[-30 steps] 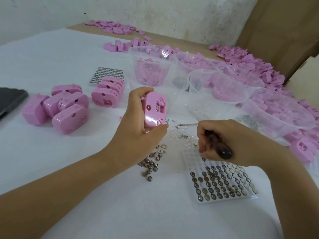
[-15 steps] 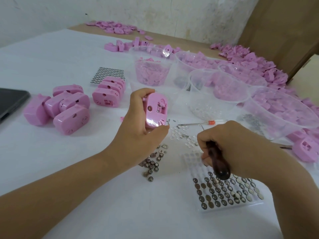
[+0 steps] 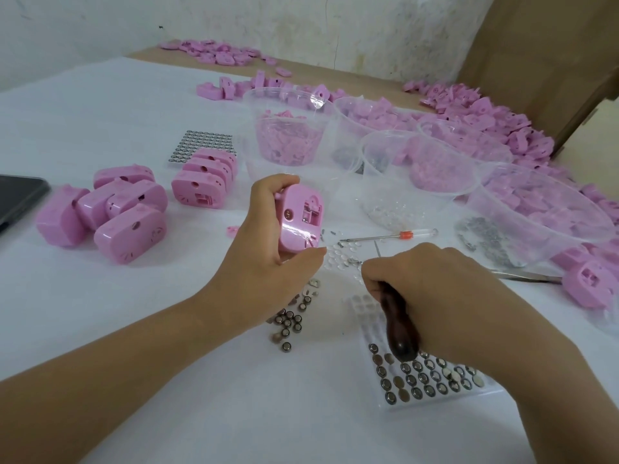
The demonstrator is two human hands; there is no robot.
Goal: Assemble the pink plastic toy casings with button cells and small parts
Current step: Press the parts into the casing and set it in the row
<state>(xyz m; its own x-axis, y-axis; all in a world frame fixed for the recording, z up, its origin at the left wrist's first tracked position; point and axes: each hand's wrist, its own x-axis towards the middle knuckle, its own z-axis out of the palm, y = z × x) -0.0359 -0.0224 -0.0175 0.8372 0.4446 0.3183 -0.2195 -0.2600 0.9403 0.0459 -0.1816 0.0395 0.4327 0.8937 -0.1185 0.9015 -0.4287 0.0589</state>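
My left hand (image 3: 268, 259) grips a pink toy casing (image 3: 299, 221) upright above the table, its open battery bay facing me. My right hand (image 3: 435, 293) is curled round a dark wooden tool handle (image 3: 400, 326), with the fingertips down among small clear and metal parts (image 3: 338, 256) on the white cloth. A clear tray of button cells (image 3: 432, 380) lies under my right wrist. Loose button cells (image 3: 289, 324) sit below my left hand.
Finished pink casings (image 3: 110, 212) lie in two groups at left beside a sheet of cells (image 3: 201, 144). Clear tubs (image 3: 288, 128) of pink and metal parts stand behind. A small screwdriver (image 3: 388, 236), tweezers (image 3: 526, 277), a dark phone (image 3: 16, 199) and a pile of pink shells (image 3: 495, 115) surround them.
My right hand has slid left and a little down toward the small parts, the tool handle tilting more upright. My left hand keeps the casing almost still.
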